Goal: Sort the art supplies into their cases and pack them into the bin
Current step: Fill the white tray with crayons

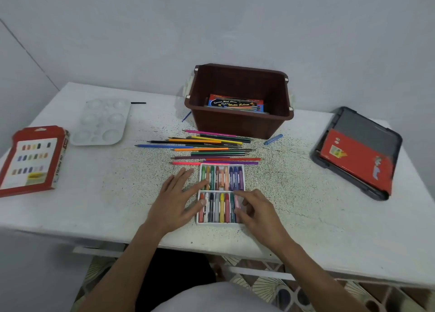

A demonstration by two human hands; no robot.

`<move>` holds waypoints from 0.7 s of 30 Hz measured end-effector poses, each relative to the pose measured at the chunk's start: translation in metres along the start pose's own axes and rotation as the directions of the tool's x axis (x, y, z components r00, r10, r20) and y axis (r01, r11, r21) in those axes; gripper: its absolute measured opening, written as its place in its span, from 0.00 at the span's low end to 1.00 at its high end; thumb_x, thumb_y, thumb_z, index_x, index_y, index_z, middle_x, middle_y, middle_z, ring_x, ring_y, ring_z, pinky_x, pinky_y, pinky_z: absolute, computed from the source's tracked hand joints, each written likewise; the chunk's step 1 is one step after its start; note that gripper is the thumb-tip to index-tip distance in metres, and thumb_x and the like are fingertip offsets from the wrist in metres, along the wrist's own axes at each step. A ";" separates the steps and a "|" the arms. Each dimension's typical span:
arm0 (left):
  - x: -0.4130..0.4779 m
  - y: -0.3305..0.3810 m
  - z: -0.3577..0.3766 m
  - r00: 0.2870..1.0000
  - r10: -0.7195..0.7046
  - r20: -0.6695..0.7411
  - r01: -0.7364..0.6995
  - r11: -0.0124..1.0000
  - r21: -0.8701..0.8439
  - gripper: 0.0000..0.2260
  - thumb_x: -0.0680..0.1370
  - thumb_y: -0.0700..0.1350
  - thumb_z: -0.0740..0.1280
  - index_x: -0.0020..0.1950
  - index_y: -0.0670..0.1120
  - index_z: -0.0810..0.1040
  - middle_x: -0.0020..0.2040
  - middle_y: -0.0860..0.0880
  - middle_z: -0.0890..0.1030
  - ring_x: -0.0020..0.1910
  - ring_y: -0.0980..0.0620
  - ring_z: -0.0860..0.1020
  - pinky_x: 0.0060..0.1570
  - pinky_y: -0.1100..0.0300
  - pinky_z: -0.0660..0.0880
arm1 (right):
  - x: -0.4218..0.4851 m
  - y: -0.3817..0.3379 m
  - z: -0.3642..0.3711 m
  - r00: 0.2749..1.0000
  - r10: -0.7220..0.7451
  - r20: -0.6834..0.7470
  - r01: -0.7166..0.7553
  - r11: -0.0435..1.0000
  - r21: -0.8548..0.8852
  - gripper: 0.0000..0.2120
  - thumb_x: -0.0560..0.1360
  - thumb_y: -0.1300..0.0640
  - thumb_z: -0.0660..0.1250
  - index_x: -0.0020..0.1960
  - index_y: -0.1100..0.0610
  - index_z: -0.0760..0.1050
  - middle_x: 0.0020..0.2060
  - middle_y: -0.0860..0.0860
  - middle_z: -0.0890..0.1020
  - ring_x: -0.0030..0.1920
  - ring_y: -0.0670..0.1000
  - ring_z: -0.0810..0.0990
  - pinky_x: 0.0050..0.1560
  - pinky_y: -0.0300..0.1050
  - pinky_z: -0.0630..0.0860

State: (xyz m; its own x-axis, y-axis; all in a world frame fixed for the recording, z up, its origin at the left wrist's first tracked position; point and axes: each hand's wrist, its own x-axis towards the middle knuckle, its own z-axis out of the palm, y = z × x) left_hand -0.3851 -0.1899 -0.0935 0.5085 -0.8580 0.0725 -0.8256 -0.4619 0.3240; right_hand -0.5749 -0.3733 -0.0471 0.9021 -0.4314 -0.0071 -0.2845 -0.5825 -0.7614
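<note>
Fingers (188, 173) spread, left hand (175, 201) touches tray (219, 191); right hand (259, 211) pinches pink crayon (236, 204).

Tray (219, 191): lower-right crayons (222, 208) hidden under right hand (261, 214).
Pastel box (33, 161): left corner cut by frame edge; print too small to read.
Bin (240, 123): front wall hides part of paint box (235, 103).

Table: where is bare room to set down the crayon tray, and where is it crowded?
Bare: between the red pastel box and the left hand; also between the crayon tray and the grey case. Crowded: the middle, where loose pencils fill the gap from tray to brown bin.
</note>
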 end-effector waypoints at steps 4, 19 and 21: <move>0.001 0.001 -0.002 1.000 -0.002 0.000 0.002 1.000 -0.005 0.24 0.80 0.67 0.47 0.77 0.67 0.55 0.81 0.51 0.53 0.79 0.54 0.43 0.77 0.50 0.43 | -0.001 0.001 -0.001 0.999 0.036 -0.019 -0.036 0.999 0.012 0.22 0.77 0.59 0.70 0.69 0.48 0.72 0.44 0.44 0.67 0.39 0.41 0.71 0.46 0.35 0.73; 0.002 0.001 -0.002 1.000 0.002 -0.005 -0.002 1.000 -0.004 0.24 0.80 0.67 0.48 0.77 0.67 0.55 0.80 0.51 0.54 0.80 0.53 0.45 0.77 0.49 0.45 | -0.008 0.001 0.001 0.996 0.044 -0.076 -0.040 0.998 0.049 0.14 0.79 0.59 0.66 0.63 0.50 0.71 0.41 0.44 0.77 0.41 0.43 0.76 0.40 0.39 0.74; 0.001 0.001 -0.002 1.000 0.005 -0.006 -0.005 1.000 -0.008 0.24 0.80 0.67 0.48 0.77 0.67 0.56 0.80 0.51 0.54 0.80 0.53 0.44 0.77 0.49 0.44 | -0.006 0.003 -0.002 0.995 0.074 -0.067 -0.069 0.995 0.073 0.15 0.78 0.61 0.66 0.64 0.51 0.72 0.41 0.46 0.79 0.42 0.45 0.78 0.43 0.45 0.77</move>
State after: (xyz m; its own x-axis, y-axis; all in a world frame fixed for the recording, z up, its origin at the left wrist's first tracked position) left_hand -0.3851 -0.1909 -0.0906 0.5060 -0.8588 0.0795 -0.8260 -0.4560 0.3313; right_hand -0.5818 -0.3738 -0.0485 0.8550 -0.5183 -0.0202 -0.3218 -0.4995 -0.8043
